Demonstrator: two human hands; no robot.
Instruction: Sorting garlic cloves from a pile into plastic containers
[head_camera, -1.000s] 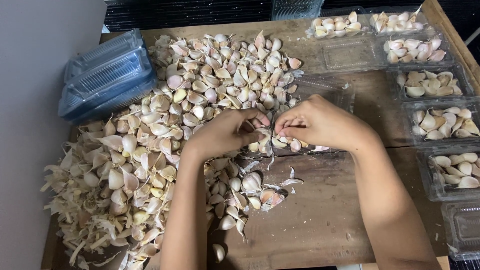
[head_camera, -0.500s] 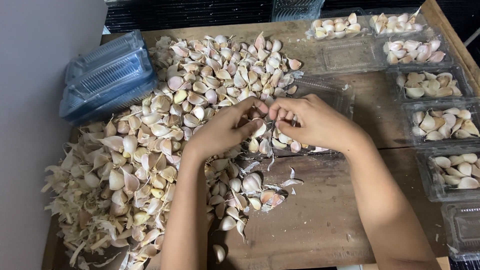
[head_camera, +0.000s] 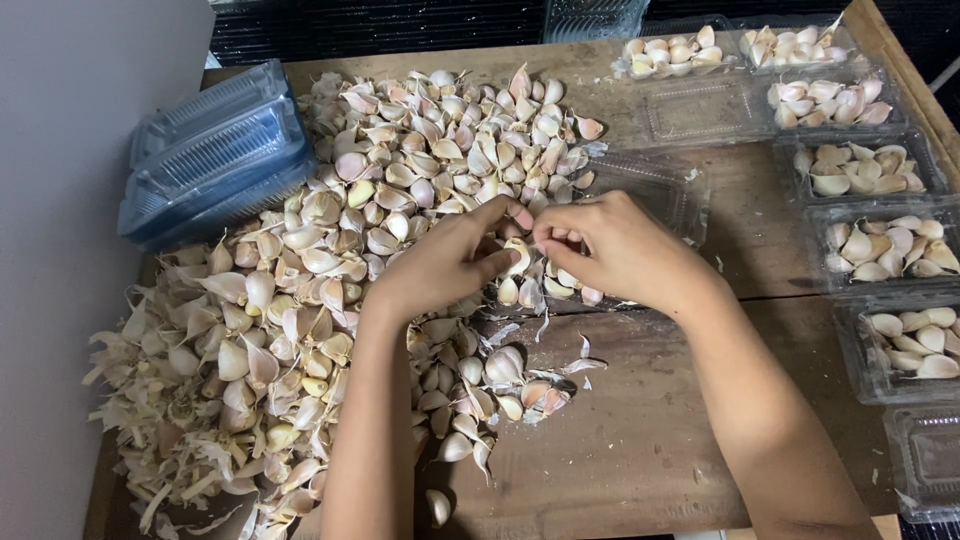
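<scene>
- Left of the garlic pile, at the table edge, I see a stack of clear blue-tinted plastic trays; dry papery skins trail off the pile's near-left side.
- Just right of the pile's middle, my left hand is curled with thumb and fingers pinched together; what it pinches is hidden from me, so I cannot tell if it grips a clove.
- Touching it, still at the pile's right edge, my right hand is closed in a pinch, fingertips meeting the left thumb over a few loose cloves that lie in an open clear tray.
- I judge the cloves light, firm and smooth under a brittle, flaky skin; best taken between thumb and forefinger across the fat belly, since the pointed tip would slip.
- Far right of the pile, a column of clear trays filled with cloves runs along the wooden table.
</scene>
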